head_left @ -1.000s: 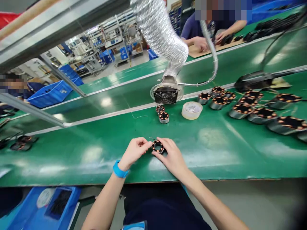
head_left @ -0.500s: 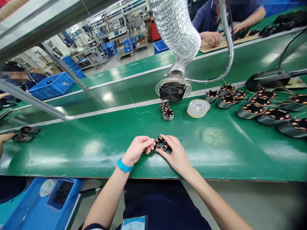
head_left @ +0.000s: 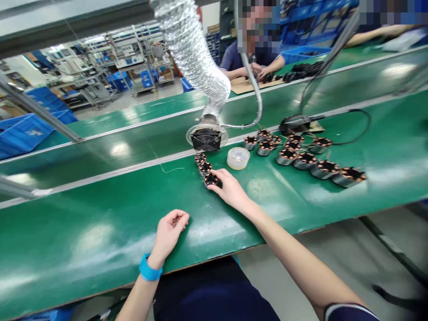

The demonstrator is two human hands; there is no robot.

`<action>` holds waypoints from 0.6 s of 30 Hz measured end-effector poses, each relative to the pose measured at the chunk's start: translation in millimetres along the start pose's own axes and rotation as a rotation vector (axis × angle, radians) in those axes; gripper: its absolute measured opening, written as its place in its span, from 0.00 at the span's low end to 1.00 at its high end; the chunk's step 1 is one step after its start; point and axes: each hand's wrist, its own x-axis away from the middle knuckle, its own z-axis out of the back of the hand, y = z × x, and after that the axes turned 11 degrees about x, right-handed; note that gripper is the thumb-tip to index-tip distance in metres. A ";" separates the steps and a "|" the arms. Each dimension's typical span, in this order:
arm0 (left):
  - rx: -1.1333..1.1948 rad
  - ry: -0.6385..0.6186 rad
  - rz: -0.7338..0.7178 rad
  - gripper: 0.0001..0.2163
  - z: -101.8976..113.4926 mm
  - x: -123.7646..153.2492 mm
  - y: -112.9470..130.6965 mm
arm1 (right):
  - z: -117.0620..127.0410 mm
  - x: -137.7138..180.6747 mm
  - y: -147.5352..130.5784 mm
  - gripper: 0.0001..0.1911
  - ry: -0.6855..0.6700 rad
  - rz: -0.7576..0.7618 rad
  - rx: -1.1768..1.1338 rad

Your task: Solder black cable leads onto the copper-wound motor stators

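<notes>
Right hand [head_left: 229, 189] on stator [head_left: 207, 182]; open table [head_left: 127, 223] leftward

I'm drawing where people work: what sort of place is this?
It looks like a factory, probably an assembly workshop. The clues are the long green workbench, the metal rings with copper coils on it, and the silvery hose with a black fan grille at its end.

Right side of a copper-wound ring [head_left: 208, 179] covered by the right hand [head_left: 231, 191], palm of the curled left hand [head_left: 170, 232] hidden, contents of a round pale tub [head_left: 238, 159] too small to tell, silver duct [head_left: 197, 53] cut off by the top edge, blue crate [head_left: 26, 136] by the left
</notes>
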 end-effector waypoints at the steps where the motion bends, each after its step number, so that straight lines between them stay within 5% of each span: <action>1: -0.003 -0.002 -0.004 0.18 0.7 -0.3 0.2 | 1.1 -0.1 -0.1 0.26 0.010 -0.005 0.022; 7: -0.047 -0.002 -0.028 0.21 7.2 -2.9 -5.0 | 35.2 16.6 22.3 0.28 0.086 -0.019 0.260; 14: -0.073 -0.003 -0.076 0.21 -15.2 6.4 19.4 | 109.9 17.5 115.2 0.21 0.291 -0.248 0.660; 18: 0.008 -0.424 -0.118 0.21 -47.8 62.7 58.8 | 118.5 15.6 142.8 0.17 0.238 -0.251 0.779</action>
